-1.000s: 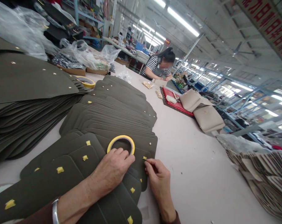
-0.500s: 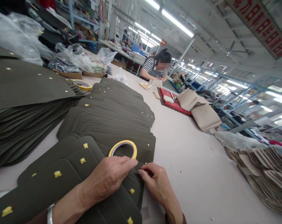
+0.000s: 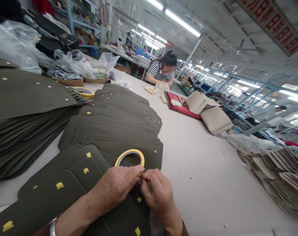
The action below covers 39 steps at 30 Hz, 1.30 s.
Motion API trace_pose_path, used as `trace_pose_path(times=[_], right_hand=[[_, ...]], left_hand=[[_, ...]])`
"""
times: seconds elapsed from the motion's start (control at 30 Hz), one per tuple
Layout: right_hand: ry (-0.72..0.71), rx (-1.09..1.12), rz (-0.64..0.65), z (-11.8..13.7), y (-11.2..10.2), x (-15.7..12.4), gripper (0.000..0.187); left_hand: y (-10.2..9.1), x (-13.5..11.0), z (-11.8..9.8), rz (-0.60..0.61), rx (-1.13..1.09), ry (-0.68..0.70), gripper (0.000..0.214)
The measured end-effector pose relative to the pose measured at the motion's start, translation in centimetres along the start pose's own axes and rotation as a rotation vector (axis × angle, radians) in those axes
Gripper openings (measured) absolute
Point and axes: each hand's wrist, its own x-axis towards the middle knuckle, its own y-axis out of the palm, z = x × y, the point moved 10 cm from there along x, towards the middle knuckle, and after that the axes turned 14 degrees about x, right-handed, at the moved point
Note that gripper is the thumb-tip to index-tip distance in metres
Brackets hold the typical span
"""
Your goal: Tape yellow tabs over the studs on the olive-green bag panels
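The left hand (image 3: 117, 186) lies palm down on the nearest dark olive flat panel (image 3: 65, 193). Its fingers are curled, and the thumb and forefinger are pinched at the near rim of the yellow ring-shaped roll of adhesive tape (image 3: 129, 156). The right hand (image 3: 155, 193) meets it fingertip to fingertip. Its thumb and forefinger are closed tightly at the same point on the rim, and the other fingers are folded under. A sliver of yellow shows between the two pinches; whether it is a loosened tape end cannot be told.

The tape roll lies flat on the olive panels, just beyond both hands, near the right edge of the fanned row. The panels overlap like shingles along the off-white work table (image 3: 200, 170). Several near ones carry small yellow tape squares (image 3: 59, 185).

A taller stack of matching olive panels (image 3: 23, 108) stands to the left, with a second yellow tape roll (image 3: 83, 92) beside it. Clear plastic bags (image 3: 72, 60) lie behind that. Farther along the table are a red tray (image 3: 182, 108) and beige soft pouches (image 3: 210, 116). A person in a striped top (image 3: 155, 70) is bent over the table's far end. Stacked tan card pieces (image 3: 279, 177) sit at the right edge.
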Motion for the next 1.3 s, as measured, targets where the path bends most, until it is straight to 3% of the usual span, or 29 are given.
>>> trace_pose_path(times=[0.17,0.23,0.4,0.47,0.6,0.73,0.9,1.1,1.3], right_hand=[[-0.009,-0.057,-0.101,0.4,-0.5,-0.5,0.017],[0.127,0.021,-0.161,-0.5,-0.9,-0.5,0.016],[0.739,0.464,-0.240,-4.8,0.6,-2.5,0.013],[0.810,0.533,-0.277,-5.5,0.7,-2.8,0.013],[0.853,0.515,-0.381,-8.2,-1.3,-3.7,0.015],[1.004,0.634,-0.316,-11.8,-2.0,-5.7,0.031],[1.022,0.633,-0.267,-13.3,-2.3,-6.8,0.037],[1.052,0.516,-0.141,-13.2,-1.1,-6.6,0.028],[0.838,0.151,0.011,-11.6,-1.4,-4.0,0.020]], left_hand=[[0.1,0.1,0.1,0.030,-0.089,-0.018,0.021],[0.0,0.1,-0.1,0.020,-0.071,-0.006,0.025],[-0.6,0.2,-0.6,-0.035,-0.068,0.010,0.026],[-0.9,0.2,-0.8,-0.059,-0.092,0.009,0.023],[-0.9,0.0,-1.0,-0.062,-0.134,0.012,0.016],[0.8,0.2,0.1,0.053,0.077,-0.053,0.015],[3.7,0.2,1.5,0.291,0.225,-0.116,0.010],[4.0,0.2,1.0,0.312,0.172,-0.086,0.016],[4.6,0.0,1.1,0.354,0.147,-0.103,0.015]])
